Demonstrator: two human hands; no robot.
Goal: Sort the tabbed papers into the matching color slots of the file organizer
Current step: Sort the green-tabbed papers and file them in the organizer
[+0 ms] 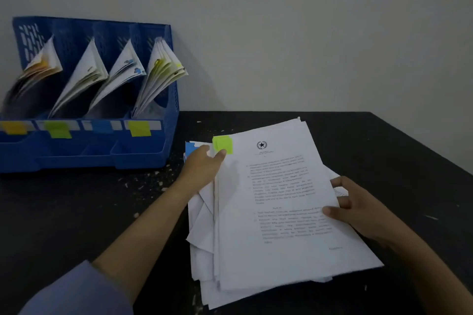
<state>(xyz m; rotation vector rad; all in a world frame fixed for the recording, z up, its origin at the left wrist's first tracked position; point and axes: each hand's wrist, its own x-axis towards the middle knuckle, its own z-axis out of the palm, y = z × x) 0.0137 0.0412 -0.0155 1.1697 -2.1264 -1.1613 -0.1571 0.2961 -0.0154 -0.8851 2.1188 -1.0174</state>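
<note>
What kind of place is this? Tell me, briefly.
Probably an office or study desk: a blue file organizer with colour-labelled slots, a stack of printed papers with sticky tabs, and a dark table against a plain wall.

A matte black desk [76,212] fills the lower part of the scene, its dark top scattered with small pale flecks and scraps [133,181] that gather to the left of the left hand. Behind the desk rises a plain, dull grey-white wall [307,33], dimly lit and unmarked.
</note>
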